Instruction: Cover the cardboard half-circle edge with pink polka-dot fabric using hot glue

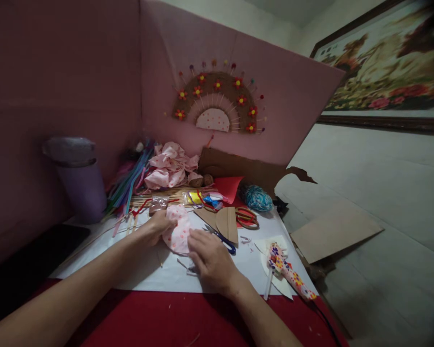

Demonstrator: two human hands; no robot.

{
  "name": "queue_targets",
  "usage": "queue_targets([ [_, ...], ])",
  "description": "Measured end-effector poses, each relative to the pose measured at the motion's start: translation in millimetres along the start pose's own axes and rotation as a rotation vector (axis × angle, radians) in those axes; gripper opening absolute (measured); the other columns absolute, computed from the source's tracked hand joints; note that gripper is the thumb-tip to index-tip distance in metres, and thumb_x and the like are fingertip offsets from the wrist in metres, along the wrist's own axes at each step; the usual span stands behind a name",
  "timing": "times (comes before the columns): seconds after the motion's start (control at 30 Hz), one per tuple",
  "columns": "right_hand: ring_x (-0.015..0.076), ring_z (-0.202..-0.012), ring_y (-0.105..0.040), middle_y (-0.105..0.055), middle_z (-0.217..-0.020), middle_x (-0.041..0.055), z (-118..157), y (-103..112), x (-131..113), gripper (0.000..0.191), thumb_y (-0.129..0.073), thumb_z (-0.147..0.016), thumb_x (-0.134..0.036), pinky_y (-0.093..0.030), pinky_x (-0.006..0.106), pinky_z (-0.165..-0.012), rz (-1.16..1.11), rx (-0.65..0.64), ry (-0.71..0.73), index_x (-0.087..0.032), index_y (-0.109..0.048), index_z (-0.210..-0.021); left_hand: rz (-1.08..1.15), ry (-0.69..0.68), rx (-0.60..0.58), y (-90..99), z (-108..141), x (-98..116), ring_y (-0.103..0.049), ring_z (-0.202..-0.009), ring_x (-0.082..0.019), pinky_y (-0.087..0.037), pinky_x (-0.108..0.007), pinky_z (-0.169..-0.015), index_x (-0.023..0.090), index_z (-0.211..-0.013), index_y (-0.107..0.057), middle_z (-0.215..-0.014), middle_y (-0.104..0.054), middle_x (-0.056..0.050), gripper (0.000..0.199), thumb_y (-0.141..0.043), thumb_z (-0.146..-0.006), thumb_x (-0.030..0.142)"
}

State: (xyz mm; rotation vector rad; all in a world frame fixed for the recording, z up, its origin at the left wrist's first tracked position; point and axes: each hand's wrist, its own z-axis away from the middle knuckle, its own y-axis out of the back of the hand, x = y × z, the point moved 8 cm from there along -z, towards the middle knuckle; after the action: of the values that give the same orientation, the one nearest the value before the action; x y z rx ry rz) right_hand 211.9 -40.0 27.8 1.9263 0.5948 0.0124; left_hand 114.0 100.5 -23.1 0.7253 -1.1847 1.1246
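Note:
A rounded piece covered in pink dotted fabric [178, 231] is held low over the white-covered table. My left hand [159, 226] grips its left edge, thumb on top. My right hand [210, 258] is closed at the right edge, fingers together against the fabric; its fingertips are partly hidden. Just beyond the right hand lie dark blue-handled scissors [222, 240], beside a cut piece of cardboard [227, 222]. Small scraps [186, 266] are on the white sheet near the right hand.
A glue gun in flowered wrapping [287, 272] rests at the right, its cord trailing off the edge. Brown-handled scissors [248, 219], blue yarn [259, 198] and crumpled pink fabric [171, 166] lie behind. A purple tumbler [81, 185] stands left. A decorated cardboard arch [217, 77] hangs on the pink panel.

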Motion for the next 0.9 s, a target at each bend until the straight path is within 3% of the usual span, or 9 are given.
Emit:
queue_targets([
  [0.13,0.0194,-0.111,-0.057,-0.068,-0.112,0.0049,1,-10,-2,0.011,-0.056,-0.089,-0.026,-0.035,0.033,-0.096,0.032,-0.136,0.025,-0.02,-0.064,-0.092,-0.039,0.008,-0.006,0.3,0,2,-0.058,-0.048,-0.017,-0.047,-0.027,-0.048,0.012,-0.063,-0.059,-0.049,-0.062,0.001,0.025,-0.073,-0.042,0.009],
  [0.27,0.0183,-0.098,-0.063,-0.074,-0.094,0.0019,1,-3,8,0.021,-0.054,-0.09,-0.027,-0.035,0.033,-0.088,0.071,-0.126,-0.066,-0.02,-0.065,-0.074,-0.076,0.003,-0.028,-2.0,2,5,-0.059,-0.05,-0.018,-0.048,-0.029,-0.051,0.012,-0.064,-0.061,-0.052,-0.064,-0.001,0.024,-0.073,-0.043,0.012],
  [0.43,0.0186,-0.089,-0.065,-0.074,-0.08,0.0024,1,2,11,0.023,-0.057,-0.088,-0.025,-0.036,0.031,-0.082,0.034,-0.093,-0.107,-0.02,-0.068,-0.069,-0.189,-0.059,-0.02,2.5,0,11,-0.052,-0.043,-0.013,-0.04,-0.023,-0.046,0.014,-0.056,-0.057,-0.045,-0.058,0.003,0.017,-0.071,-0.046,0.013],
  [0.53,0.0206,-0.104,-0.061,-0.073,-0.099,0.0045,-1,7,6,0.015,-0.055,-0.089,-0.026,-0.035,0.032,-0.088,-0.003,-0.011,-0.07,-0.021,-0.069,-0.086,-0.286,-0.087,-0.021,5.4,-3,13,-0.05,-0.041,-0.013,-0.037,-0.023,-0.044,0.015,-0.054,-0.056,-0.043,-0.055,0.004,0.014,-0.067,-0.046,0.01],
  [0.63,0.0215,-0.122,-0.049,-0.066,-0.118,0.0063,-2,2,-5,0.016,-0.056,-0.089,-0.027,-0.034,0.031,-0.093,-0.03,-0.068,0.055,-0.02,-0.064,-0.1,-0.392,-0.142,-0.008,7.7,-7,17,-0.055,-0.047,-0.015,-0.041,-0.024,-0.047,0.014,-0.061,-0.062,-0.049,-0.059,0.003,0.017,-0.066,-0.045,0.008],
  [0.7,0.019,-0.112,-0.056,-0.069,-0.108,0.0045,-2,-4,-9,0.012,-0.054,-0.09,-0.026,-0.034,0.03,-0.092,-0.029,-0.156,0.107,-0.02,-0.064,-0.089,-0.471,-0.194,0.015,9.1,-10,20,-0.059,-0.055,-0.017,-0.043,-0.025,-0.051,0.014,-0.07,-0.066,-0.056,-0.064,0.002,0.027,-0.068,-0.044,0.007],
  [0.77,0.0154,-0.094,-0.062,-0.071,-0.089,0.0012,-1,-6,-8,0.02,-0.052,-0.091,-0.024,-0.035,0.028,-0.086,-0.016,-0.204,0.103,-0.019,-0.061,-0.074,-0.553,-0.247,0.04,9.9,-13,24,-0.062,-0.064,-0.019,-0.045,-0.025,-0.056,0.015,-0.079,-0.069,-0.065,-0.068,0.002,0.037,-0.07,-0.043,0.006],
  [0.9,0.0141,-0.079,-0.062,-0.067,-0.07,0.0,-2,2,1,0.029,-0.053,-0.09,-0.024,-0.035,0.027,-0.073,-0.011,-0.164,0.018,-0.018,-0.059,-0.062,-0.716,-0.344,0.074,8.8,-14,30,-0.063,-0.074,-0.02,-0.046,-0.024,-0.062,0.016,-0.089,-0.071,-0.074,-0.072,0.001,0.043,-0.073,-0.046,0.008],
])
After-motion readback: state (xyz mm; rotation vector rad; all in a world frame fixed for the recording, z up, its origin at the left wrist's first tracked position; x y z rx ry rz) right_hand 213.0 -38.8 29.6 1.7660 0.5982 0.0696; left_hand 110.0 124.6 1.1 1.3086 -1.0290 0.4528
